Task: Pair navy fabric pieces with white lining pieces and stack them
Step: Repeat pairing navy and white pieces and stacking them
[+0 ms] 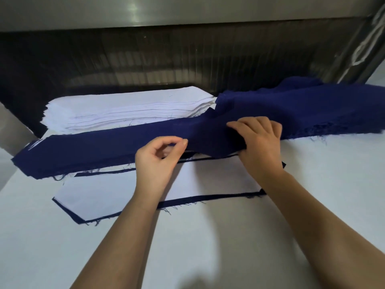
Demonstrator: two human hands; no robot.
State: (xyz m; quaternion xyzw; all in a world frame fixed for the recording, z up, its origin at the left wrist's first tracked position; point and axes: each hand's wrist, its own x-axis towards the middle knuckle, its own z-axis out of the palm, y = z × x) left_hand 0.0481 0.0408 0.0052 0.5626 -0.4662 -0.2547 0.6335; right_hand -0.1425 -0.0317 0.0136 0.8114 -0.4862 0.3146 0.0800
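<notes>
A pile of long navy fabric pieces (100,149) lies across the middle of the table, its right end rumpled (312,105). My right hand (260,140) grips the top navy piece, fingers curled over its fold. My left hand (160,161) sits just left of it, thumb and forefinger pinching at the near edge of the navy fabric. In front of the pile lies a paired stack: a white lining piece (208,176) on top of navy, whose edge (208,198) shows as a dark border. A stack of white lining pieces (129,109) stands behind the navy pile.
The white table (208,247) stretches toward me under my forearms. Behind the stacks rises a dark ribbed wall (166,59) under a shiny metal ledge (145,11). A grey slanted panel (12,126) borders the table's left edge.
</notes>
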